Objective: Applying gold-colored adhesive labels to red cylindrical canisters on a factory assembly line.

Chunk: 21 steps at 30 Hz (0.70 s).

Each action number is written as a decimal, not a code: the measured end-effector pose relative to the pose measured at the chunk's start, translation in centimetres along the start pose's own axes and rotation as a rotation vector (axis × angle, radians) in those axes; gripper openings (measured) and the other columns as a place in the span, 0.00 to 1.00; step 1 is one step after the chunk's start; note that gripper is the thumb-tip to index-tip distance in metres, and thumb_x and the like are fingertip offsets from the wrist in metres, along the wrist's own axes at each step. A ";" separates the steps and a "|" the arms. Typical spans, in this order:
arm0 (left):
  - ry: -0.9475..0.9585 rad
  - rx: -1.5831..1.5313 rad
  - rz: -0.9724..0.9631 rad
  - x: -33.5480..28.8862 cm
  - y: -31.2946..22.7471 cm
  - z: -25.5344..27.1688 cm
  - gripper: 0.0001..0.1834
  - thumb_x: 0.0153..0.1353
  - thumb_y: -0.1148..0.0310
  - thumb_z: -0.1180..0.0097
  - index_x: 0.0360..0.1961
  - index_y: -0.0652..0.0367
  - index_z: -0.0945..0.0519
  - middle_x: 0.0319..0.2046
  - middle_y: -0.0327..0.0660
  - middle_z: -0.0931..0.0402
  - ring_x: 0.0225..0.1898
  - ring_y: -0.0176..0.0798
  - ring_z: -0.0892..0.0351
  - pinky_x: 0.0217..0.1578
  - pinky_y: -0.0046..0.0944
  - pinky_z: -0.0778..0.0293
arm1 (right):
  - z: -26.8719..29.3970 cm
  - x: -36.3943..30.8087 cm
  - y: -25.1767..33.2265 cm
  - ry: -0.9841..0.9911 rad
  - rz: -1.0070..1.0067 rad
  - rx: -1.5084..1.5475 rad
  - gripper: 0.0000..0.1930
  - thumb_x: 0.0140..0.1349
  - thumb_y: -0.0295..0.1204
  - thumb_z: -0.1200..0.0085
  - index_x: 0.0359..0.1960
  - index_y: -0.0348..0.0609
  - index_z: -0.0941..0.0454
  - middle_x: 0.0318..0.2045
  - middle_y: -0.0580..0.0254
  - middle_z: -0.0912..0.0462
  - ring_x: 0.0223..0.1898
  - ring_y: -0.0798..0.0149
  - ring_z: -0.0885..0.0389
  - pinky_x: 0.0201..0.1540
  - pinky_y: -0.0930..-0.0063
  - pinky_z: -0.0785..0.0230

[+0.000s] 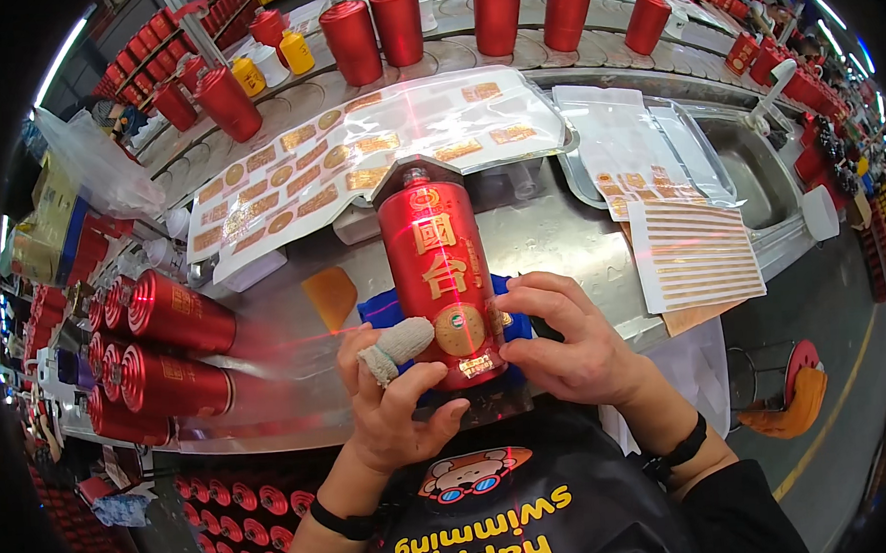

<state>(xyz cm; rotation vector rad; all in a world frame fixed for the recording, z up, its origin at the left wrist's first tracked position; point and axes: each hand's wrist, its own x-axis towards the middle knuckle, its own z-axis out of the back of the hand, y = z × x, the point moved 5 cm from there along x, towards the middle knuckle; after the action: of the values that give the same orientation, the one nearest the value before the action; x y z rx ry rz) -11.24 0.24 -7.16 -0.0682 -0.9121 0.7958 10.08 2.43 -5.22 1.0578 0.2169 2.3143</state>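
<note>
A red bottle [431, 247] with gold characters and a round gold label [460, 330] lies on its back, its neck pointing away from me. Under its lower part is a blue support [383, 308]. My left hand [394, 394] grips the bottle's lower left side; a whitish cloth sleeve covers one finger, which reaches the round label. From the other side, my right hand [567, 340] has its thumb and forefinger against the lower right edge. A small gold label [475, 366] sits near the base. The bottle's underside is hidden.
Sheets of gold labels [302, 174] lie beyond the bottle, and a striped label sheet [697, 253] is at right beside a sink [753, 165]. Red bottles [181, 345] lie stacked at left. More bottles [397, 24] stand on a conveyor [446, 52] at the back.
</note>
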 end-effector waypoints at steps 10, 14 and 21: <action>0.022 -0.350 0.493 -0.5 2.0 -2.1 0.36 0.66 0.49 0.39 0.64 0.62 0.35 0.57 0.53 0.33 0.60 0.54 0.35 0.63 0.50 0.42 | 0.1 0.2 0.3 -0.005 -0.010 0.015 0.11 0.46 0.21 0.34 0.33 0.42 0.19 0.55 0.51 0.23 0.58 0.45 0.25 0.58 0.56 0.27; 0.057 -0.416 0.538 -0.7 2.8 -1.9 0.35 0.66 0.51 0.38 0.64 0.62 0.35 0.58 0.53 0.33 0.60 0.53 0.35 0.63 0.49 0.41 | 0.1 0.3 0.4 -0.009 -0.010 0.011 0.12 0.45 0.20 0.35 0.33 0.42 0.19 0.55 0.51 0.23 0.58 0.45 0.25 0.58 0.56 0.27; 0.082 -0.417 0.533 -0.5 2.2 -1.9 0.38 0.64 0.51 0.36 0.66 0.62 0.36 0.60 0.52 0.35 0.61 0.52 0.35 0.65 0.48 0.42 | 0.0 0.3 0.4 -0.001 -0.013 0.011 0.12 0.45 0.20 0.35 0.33 0.42 0.19 0.55 0.51 0.24 0.58 0.45 0.25 0.58 0.56 0.27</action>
<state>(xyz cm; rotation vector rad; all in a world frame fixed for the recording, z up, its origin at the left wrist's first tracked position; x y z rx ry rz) -11.34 2.03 -9.55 -0.7284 -0.9826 1.0702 9.77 2.27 -4.85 1.0601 0.2362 2.3032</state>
